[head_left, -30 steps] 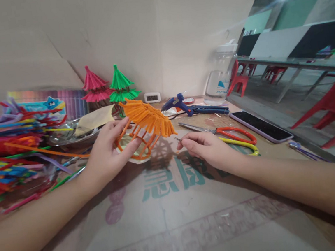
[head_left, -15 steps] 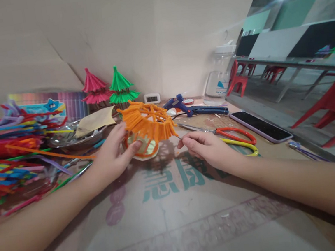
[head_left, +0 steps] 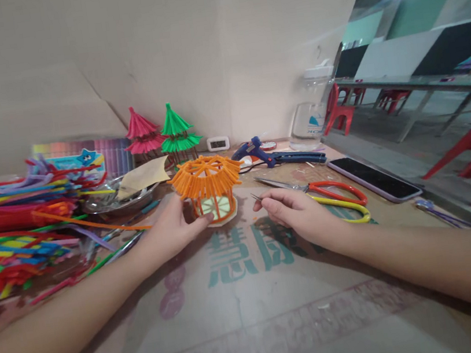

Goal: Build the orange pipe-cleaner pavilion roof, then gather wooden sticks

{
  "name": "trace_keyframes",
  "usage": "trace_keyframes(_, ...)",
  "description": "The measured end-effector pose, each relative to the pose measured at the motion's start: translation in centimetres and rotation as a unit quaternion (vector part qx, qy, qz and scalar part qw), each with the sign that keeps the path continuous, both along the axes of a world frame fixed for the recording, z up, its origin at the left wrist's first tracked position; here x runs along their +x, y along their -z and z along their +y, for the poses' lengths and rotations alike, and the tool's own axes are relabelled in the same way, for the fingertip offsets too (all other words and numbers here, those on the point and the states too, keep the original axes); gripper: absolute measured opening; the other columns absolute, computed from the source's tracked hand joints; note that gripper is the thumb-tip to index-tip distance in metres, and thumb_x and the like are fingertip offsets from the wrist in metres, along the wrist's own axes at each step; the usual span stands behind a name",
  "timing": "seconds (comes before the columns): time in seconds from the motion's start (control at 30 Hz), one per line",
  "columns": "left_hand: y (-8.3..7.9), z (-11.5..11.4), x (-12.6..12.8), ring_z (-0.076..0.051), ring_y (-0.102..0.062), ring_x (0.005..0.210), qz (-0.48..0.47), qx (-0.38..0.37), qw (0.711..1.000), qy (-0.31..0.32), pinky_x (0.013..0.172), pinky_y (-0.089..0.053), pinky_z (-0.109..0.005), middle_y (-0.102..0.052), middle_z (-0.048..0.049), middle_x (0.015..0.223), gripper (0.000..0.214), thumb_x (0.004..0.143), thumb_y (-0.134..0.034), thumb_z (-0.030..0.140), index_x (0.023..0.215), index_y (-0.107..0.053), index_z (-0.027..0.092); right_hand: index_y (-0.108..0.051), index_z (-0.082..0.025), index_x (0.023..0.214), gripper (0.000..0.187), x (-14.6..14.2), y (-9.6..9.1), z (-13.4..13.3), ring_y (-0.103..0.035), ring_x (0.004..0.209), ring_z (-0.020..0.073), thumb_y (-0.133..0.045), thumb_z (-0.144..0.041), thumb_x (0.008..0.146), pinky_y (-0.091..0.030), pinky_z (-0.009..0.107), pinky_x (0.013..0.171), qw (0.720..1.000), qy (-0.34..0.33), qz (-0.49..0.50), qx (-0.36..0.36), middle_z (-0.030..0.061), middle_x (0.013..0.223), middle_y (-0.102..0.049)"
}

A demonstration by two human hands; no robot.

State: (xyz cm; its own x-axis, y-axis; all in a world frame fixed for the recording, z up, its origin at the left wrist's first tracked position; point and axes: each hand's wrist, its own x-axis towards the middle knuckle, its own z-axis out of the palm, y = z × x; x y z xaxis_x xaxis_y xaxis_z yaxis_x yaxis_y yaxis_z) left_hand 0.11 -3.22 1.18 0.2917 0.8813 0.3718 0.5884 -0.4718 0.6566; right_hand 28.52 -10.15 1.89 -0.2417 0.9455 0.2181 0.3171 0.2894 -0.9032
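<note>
R hand (head_left: pixel 288 207): grip pinching thin pointed item (head_left: pixel 256 197). L hand (head_left: pixel 170 226): grip pressed round base of orange model (head_left: pixel 208 187), upright on printed sheet (head_left: pixel 253 302). Done, seemingly: base, posts, one fringed roof tier. Lacking, prob.: 2nd tier, peak; top's a hollow spoked ring, unlike pink model (head_left: pixel 139 127) & green model (head_left: pixel 178 143) behind.

Both forearms are bare along the whole stretch in view; the left forearm (head_left: pixel 82 303) is broad toward the edge of the view and tapers smoothly to a slim left wrist (head_left: pixel 139 257); the right forearm (head_left: pixel 425 252) has the same rounded, tapering shape, narrowing to the right wrist (head_left: pixel 342 231); the left hand (head_left: pixel 172 226) is bare, with a slender left thumb (head_left: pixel 199 224) and partly hidden fingers; the right hand (head_left: pixel 290 208) is bare too, its back smooth and rounded; the fingernails are too small to make out.
</note>
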Motion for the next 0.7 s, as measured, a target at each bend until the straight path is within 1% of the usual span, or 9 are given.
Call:
trace_keyframes(0.07, 0.0, 0.0, 0.2, -0.034, -0.076, 0.096, 0.013, -0.005, 1.0, 0.005, 0.084, -0.064, -0.049, -0.079, -0.0096, 0.1, 0.042, 0.077, -0.078, 0.048, 0.106, -0.069, 0.019, -0.07, -0.018, 0.1, 0.035, 0.0, 0.0, 0.0, -0.043, 0.062, 0.0162, -0.054, -0.049, 0.097, -0.035, 0.031, 0.063, 1.0, 0.001, 0.0, 0.007, -0.0057, 0.061, -0.039)
trace_keyframes(0.13, -0.1, 0.1, 0.5, -0.033, -0.076, 0.097, 0.001, -0.005, 1.0, 0.028, 0.087, -0.064, -0.049, -0.078, -0.0105, 0.106, 0.044, 0.08, -0.076, 0.051, 0.109, -0.068, 0.019, -0.07, -0.018, 0.1, 0.034, 0.0, 0.0, -0.1, -0.047, 0.065, 0.017, -0.054, -0.048, 0.097, -0.037, 0.031, 0.065, 1.0, 0.003, -0.004, 0.018, -0.0044, 0.064, -0.042)
trace_keyframes(0.23, -0.5, 0.1, 0.7, -0.033, -0.071, 0.118, -0.016, 0.053, 0.996, 0.065, 0.106, -0.058, -0.053, -0.075, -0.0111, 0.122, 0.04, 0.086, -0.071, 0.047, 0.116, -0.066, 0.021, -0.07, -0.018, 0.101, 0.033, -0.1, -0.2, -0.1, -0.049, 0.068, 0.0174, -0.051, -0.046, 0.099, -0.038, 0.031, 0.066, 0.999, 0.003, -0.016, 0.036, -0.0031, 0.066, -0.046)
trace_keyframes(0.3, -0.8, 0.0, 0.5, -0.033, -0.066, 0.128, 0.019, 0.116, 0.99, 0.079, 0.117, -0.05, -0.056, -0.074, -0.0097, 0.126, 0.03, 0.09, -0.066, 0.042, 0.113, -0.068, 0.023, -0.07, -0.018, 0.1, 0.032, -0.1, -0.4, -0.3, -0.049, 0.068, 0.0171, -0.049, -0.043, 0.1, -0.038, 0.031, 0.067, 0.998, 0.006, -0.032, 0.045, -0.0032, 0.066, -0.045)
trace_keyframes(0.33, -0.9, 0.0, 0.3, -0.033, -0.065, 0.129, 0.043, 0.143, 0.985, 0.083, 0.119, -0.048, -0.056, -0.075, -0.0091, 0.125, 0.025, 0.091, -0.064, 0.041, 0.109, -0.069, 0.024, -0.071, -0.018, 0.1, 0.032, -0.1, -0.5, -0.4, -0.048, 0.067, 0.0169, -0.049, -0.042, 0.1, -0.038, 0.031, 0.067, 0.998, 0.008, -0.04, 0.049, -0.0035, 0.066, -0.044)
trace_keyframes(0.47, -1.1, -0.1, -0.4, -0.034, -0.068, 0.122, 0.103, 0.197, 0.971, 0.087, 0.114, -0.052, -0.057, -0.078, -0.0071, 0.117, 0.017, 0.092, -0.059, 0.035, 0.101, -0.071, 0.027, -0.07, -0.018, 0.096, 0.03, -0.2, -1.1, -0.9, -0.048, 0.067, 0.0162, -0.05, -0.04, 0.098, -0.038, 0.03, 0.066, 0.997, 0.001, -0.06, 0.051, -0.0032, 0.065, -0.046)
trace_keyframes(0.6, -1.4, -0.2, -0.2, -0.03, -0.071, 0.115, 0.127, 0.187, 0.97, 0.093, 0.111, -0.056, -0.051, -0.08, -0.0036, 0.106, 0.016, 0.09, -0.056, 0.032, 0.096, -0.071, 0.03, -0.07, -0.018, 0.092, 0.029, -0.2, -1.4, -1.1, -0.05, 0.068, 0.0165, -0.053, -0.041, 0.097, -0.038, 0.03, 0.064, 0.997, -0.015, -0.064, 0.039, -0.0009, 0.068, -0.053)
trace_keyframes(0.63, -1.5, -0.2, 0.0, -0.031, -0.071, 0.116, 0.128, 0.184, 0.97, 0.088, 0.111, -0.056, -0.052, -0.08, -0.0039, 0.106, 0.017, 0.089, -0.057, 0.034, 0.097, -0.072, 0.031, -0.07, -0.018, 0.092, 0.029, -0.2, -1.4, -1.1, -0.051, 0.068, 0.0165, -0.053, -0.04, 0.097, -0.038, 0.03, 0.064, 0.997, -0.017, -0.068, 0.037, -0.0001, 0.069, -0.056)
trace_keyframes(0.7, -1.6, -0.3, 0.4, -0.035, -0.067, 0.123, 0.122, 0.188, 0.972, 0.077, 0.114, -0.052, -0.057, -0.079, -0.0065, 0.109, 0.02, 0.089, -0.058, 0.039, 0.099, -0.073, 0.03, -0.071, -0.018, 0.092, 0.028, -0.2, -1.4, -1.1, -0.052, 0.069, 0.0166, -0.054, -0.039, 0.098, -0.038, 0.03, 0.063, 0.996, -0.016, -0.076, 0.035, 0.0015, 0.073, -0.06)
